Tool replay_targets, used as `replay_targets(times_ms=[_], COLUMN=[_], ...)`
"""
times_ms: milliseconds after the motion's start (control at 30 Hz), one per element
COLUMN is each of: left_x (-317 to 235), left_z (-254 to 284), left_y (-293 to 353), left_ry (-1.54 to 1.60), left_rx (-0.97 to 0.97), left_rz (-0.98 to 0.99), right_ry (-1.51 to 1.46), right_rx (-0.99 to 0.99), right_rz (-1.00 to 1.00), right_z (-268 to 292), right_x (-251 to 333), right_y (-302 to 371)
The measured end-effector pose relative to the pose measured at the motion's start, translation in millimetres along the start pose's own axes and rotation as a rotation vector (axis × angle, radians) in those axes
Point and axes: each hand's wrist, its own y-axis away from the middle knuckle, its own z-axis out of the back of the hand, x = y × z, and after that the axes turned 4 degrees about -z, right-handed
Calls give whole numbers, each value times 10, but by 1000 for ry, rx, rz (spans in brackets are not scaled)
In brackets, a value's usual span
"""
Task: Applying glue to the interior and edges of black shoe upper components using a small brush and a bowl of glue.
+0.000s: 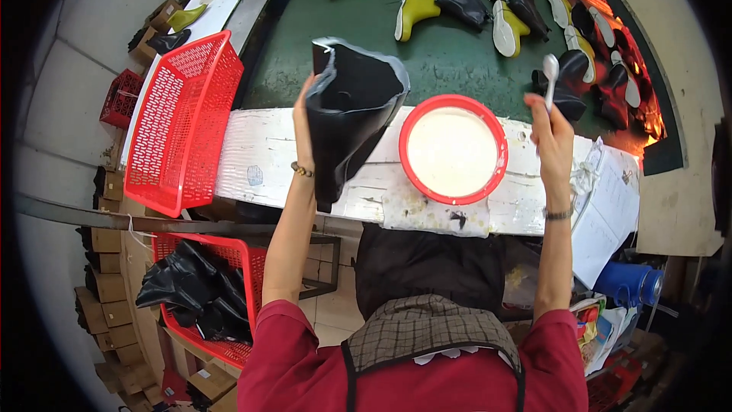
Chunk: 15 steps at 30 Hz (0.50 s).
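Note:
My left hand [303, 126] grips a black boot upper [343, 126] by its side. The upper stands tilted, its wide opening up, and a pale grey edge runs round that opening. In my raised right hand [553, 133] is a white spoon-shaped tool [550, 75], its rounded end up. Between my hands a red bowl [408, 164] of creamy white liquid sits on the white worktop [263, 149]. Neither hand touches the bowl.
Yellow-green boots [415, 15] and black ones [461, 1] lie on the green surface [343, 15] beyond. An orange glow [652, 118] shows at the right. A red basket [183, 122] stands left; a lower basket [255, 267] holds black pieces [198, 290]. A blue bottle [621, 284] is lower right.

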Motion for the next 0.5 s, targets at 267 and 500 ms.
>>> replay_targets(times_ms=[267, 500], left_x=[-343, -78], left_z=[-611, -1201], left_y=[-763, -1364], left_ry=[-197, -99], left_rx=[-318, -67], left_rz=[-144, -236], right_ry=[36, -35], right_rx=[-250, -324], right_rz=[-117, -41], right_z=[317, 246], right_x=[-1290, -1367], right_y=[233, 204])
